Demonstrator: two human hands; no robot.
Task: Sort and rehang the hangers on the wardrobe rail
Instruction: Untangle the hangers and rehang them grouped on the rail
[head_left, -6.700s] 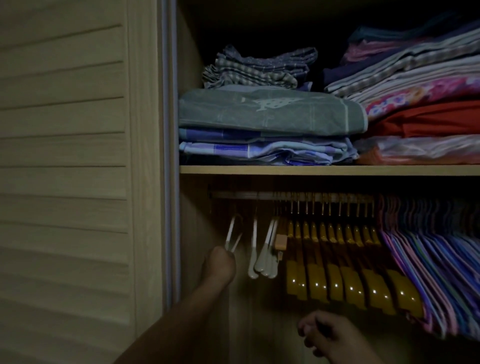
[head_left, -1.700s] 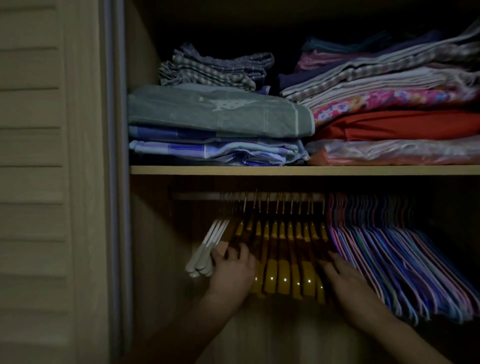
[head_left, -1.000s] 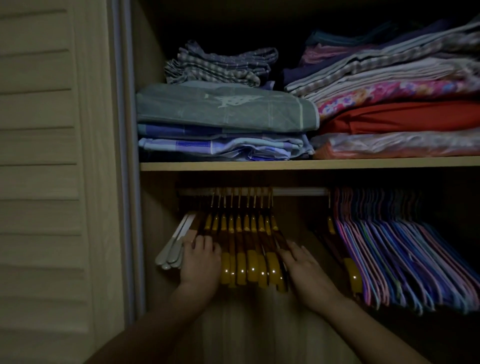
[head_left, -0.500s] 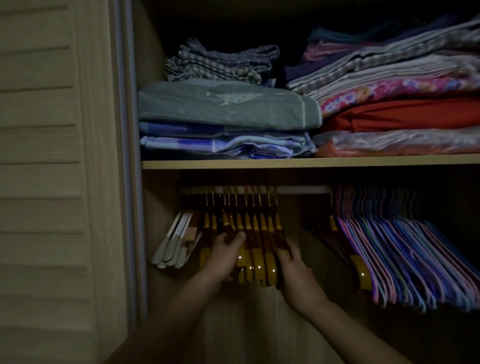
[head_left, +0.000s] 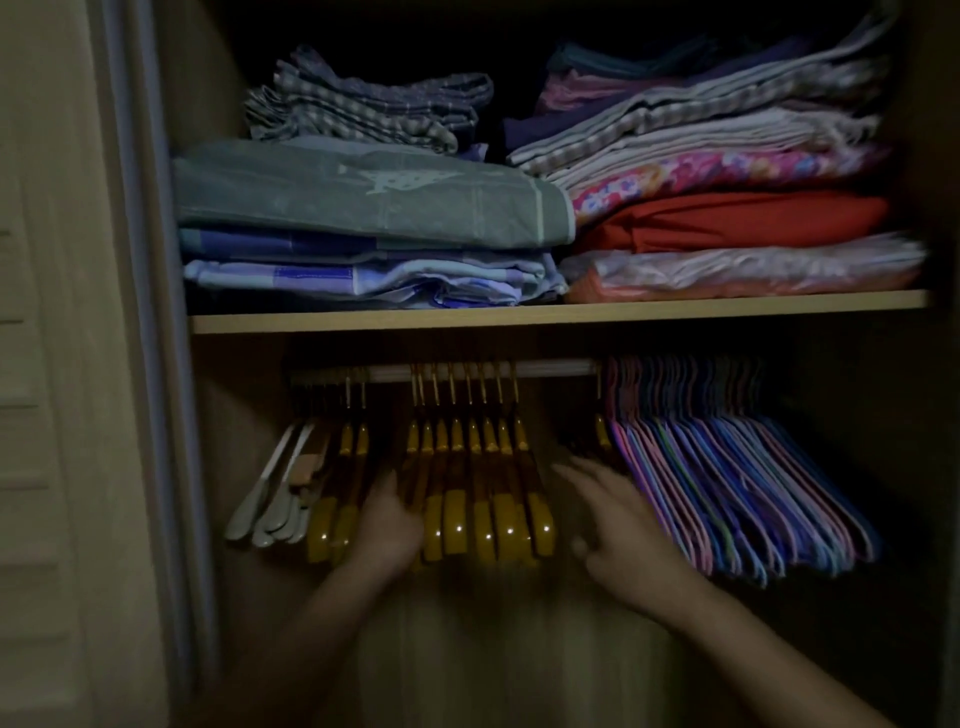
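Right hand (head_left: 621, 525) nearest, fingers spread, holding nothing, between wooden hangers (head_left: 480, 499) and coloured wire hangers (head_left: 727, 483). Left hand (head_left: 387, 525) pushed in among the wooden hangers; grip blurred, cannot tell. All hang from the rail (head_left: 550, 370), under the shelf (head_left: 519, 314) of folded linen (head_left: 363, 208).
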